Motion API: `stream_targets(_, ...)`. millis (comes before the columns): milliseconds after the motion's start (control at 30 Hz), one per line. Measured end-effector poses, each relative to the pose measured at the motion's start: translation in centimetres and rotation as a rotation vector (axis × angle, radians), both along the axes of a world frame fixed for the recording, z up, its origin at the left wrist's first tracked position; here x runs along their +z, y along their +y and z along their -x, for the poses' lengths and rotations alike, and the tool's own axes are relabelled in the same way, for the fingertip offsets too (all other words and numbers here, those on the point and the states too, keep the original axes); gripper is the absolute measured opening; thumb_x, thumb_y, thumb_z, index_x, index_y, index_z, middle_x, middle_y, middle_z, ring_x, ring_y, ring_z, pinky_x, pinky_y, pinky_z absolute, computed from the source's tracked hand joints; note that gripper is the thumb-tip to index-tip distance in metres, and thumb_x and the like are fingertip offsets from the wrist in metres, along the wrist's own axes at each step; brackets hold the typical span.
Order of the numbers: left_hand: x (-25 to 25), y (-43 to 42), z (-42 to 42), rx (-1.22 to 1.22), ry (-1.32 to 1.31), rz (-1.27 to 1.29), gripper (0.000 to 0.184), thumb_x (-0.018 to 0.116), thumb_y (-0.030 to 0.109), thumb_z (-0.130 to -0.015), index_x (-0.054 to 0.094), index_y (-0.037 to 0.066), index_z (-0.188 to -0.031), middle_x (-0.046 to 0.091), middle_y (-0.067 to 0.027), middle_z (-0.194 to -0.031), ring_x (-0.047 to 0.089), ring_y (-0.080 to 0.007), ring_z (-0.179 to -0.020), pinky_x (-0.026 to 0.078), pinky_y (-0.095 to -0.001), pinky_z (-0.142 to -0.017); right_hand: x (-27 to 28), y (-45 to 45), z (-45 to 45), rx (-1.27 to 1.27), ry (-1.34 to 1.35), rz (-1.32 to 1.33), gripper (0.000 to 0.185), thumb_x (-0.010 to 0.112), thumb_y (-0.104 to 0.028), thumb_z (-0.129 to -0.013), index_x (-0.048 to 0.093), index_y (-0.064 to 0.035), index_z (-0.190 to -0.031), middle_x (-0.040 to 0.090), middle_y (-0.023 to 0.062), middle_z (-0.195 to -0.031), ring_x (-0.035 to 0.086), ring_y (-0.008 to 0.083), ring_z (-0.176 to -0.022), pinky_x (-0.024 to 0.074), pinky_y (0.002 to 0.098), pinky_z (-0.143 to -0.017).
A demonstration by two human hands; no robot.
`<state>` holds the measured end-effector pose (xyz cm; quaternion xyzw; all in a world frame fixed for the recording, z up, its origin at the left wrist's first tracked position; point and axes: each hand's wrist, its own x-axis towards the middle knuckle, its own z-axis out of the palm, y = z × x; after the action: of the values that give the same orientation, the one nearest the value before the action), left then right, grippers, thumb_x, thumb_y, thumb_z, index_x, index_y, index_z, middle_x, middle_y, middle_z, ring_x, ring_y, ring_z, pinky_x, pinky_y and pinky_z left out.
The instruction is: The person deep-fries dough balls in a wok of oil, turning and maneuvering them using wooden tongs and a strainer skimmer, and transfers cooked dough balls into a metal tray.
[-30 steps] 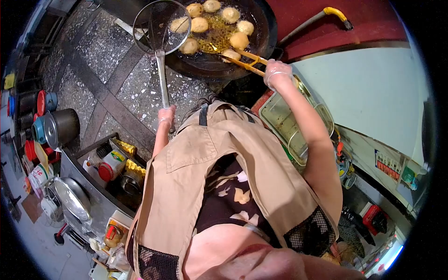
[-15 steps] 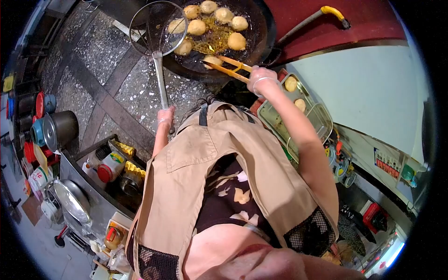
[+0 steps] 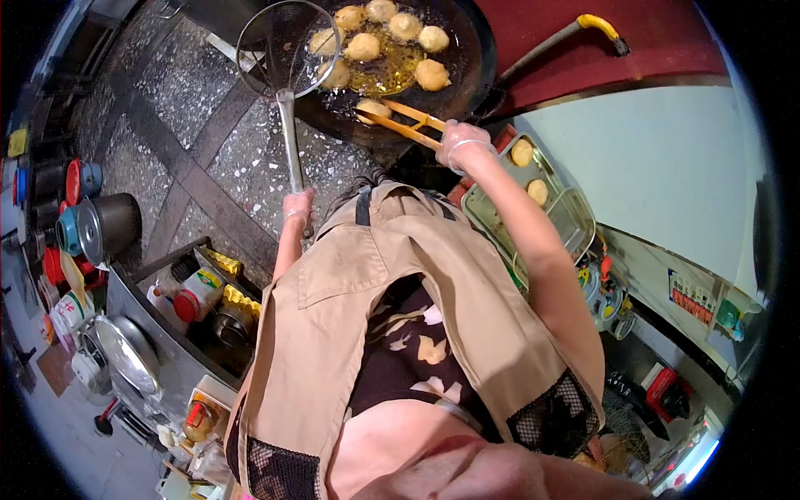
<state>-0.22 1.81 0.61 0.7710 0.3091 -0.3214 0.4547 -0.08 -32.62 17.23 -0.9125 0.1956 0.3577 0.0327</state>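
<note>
In the head view my left hand (image 3: pixel 298 208), in a clear plastic glove, is wrapped round the metal handle of a wire skimmer (image 3: pixel 287 137). Its round mesh hangs over the left rim of a dark wok (image 3: pixel 475 62). My gloved right hand (image 3: pixel 465 143) grips wooden tongs (image 3: pixel 408 131), whose tips lie at a golden fried ball (image 3: pixel 372 111) near the wok's close edge. I cannot tell if the tips press on it. Several more fried balls (image 3: pixel 405 27) sit in the bubbling oil, some partly behind the mesh.
To the right, a metal tray (image 3: pixel 492 204) with a wire rack (image 3: pixel 577 218) holds two pale balls (image 3: pixel 537 192). A yellow-ended handle (image 3: pixel 602 27) juts out past the wok. On the left stand a lidded pot (image 3: pixel 112 227) and a shelf of jars (image 3: pixel 198 294).
The tong tips and the ball at them have shifted slightly left. The skimmer has moved a little to the right. Several balls in the wok appear slightly lower and farther right.
</note>
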Motion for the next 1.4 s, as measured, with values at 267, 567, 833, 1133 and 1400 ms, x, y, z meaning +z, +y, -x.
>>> stream_targets(267, -0.3, 0.4, -0.1, -0.032, -0.042, -0.028, 0.036, 0.064, 0.033, -0.075, 0.054, 0.003, -0.059, 0.05, -0.0066, -0.051, 0.05, -0.0194, -0.042, 0.039, -0.0344, -0.04, 0.4, -0.4, 0.5, 0.006, -0.003, -0.003, 0.035, 0.06, -0.018, -0.076, 0.058, -0.0024, -0.108, 0.062, 0.0145, -0.11, 0.06, 0.0256, -0.102, 0.049, 0.0333, -0.083)
stream_targets(567, -1.5, 0.8, -0.1, -0.048, -0.039, -0.022, 0.036, 0.065, 0.034, -0.075, 0.055, 0.003, -0.06, 0.052, -0.007, -0.052, 0.049, -0.019, -0.041, 0.038, -0.0343, -0.04, 0.6, -0.1, 0.7, 0.003, -0.028, 0.002, 0.036, 0.059, -0.015, -0.075, 0.058, -0.0026, -0.109, 0.063, 0.0142, -0.108, 0.061, 0.026, -0.101, 0.0493, 0.0331, -0.082)
stream_targets(833, 1.3, -0.3, -0.1, -0.039, -0.028, -0.043, 0.035, 0.065, 0.033, -0.076, 0.054, 0.005, -0.06, 0.05, -0.0051, -0.051, 0.048, -0.0177, -0.04, 0.036, -0.0338, -0.039, -0.3, -0.2, 0.7, -0.006, -0.018, -0.006, 0.033, 0.061, -0.015, -0.075, 0.061, -0.0032, -0.106, 0.063, 0.0135, -0.108, 0.061, 0.0251, -0.101, 0.0494, 0.0328, -0.081)
stream_targets(1133, 1.2, -0.1, 0.1, -0.061, -0.054, -0.053, 0.036, 0.065, 0.035, -0.077, 0.053, 0.006, -0.059, 0.049, -0.0042, -0.051, 0.046, -0.0171, -0.04, 0.035, -0.0336, -0.038, -0.2, -0.4, 1.0, 0.019, -0.014, -0.024, 0.036, 0.056, -0.021, -0.078, 0.055, -0.0005, -0.108, 0.062, 0.0188, -0.107, 0.06, 0.0294, -0.1, 0.0484, 0.0354, -0.085)
stream_targets(1400, 0.0, 0.2, 0.2, -0.031, -0.04, -0.008, 0.036, 0.065, 0.034, -0.077, 0.051, 0.007, -0.058, 0.048, -0.004, -0.05, 0.045, -0.0174, -0.039, 0.034, -0.0333, -0.038, -0.6, -0.5, 1.1, 0.049, -0.03, -0.005, 0.039, 0.056, -0.022, -0.079, 0.053, 0.0001, -0.11, 0.062, 0.0188, -0.106, 0.06, 0.0297, -0.1, 0.0486, 0.0355, -0.084)
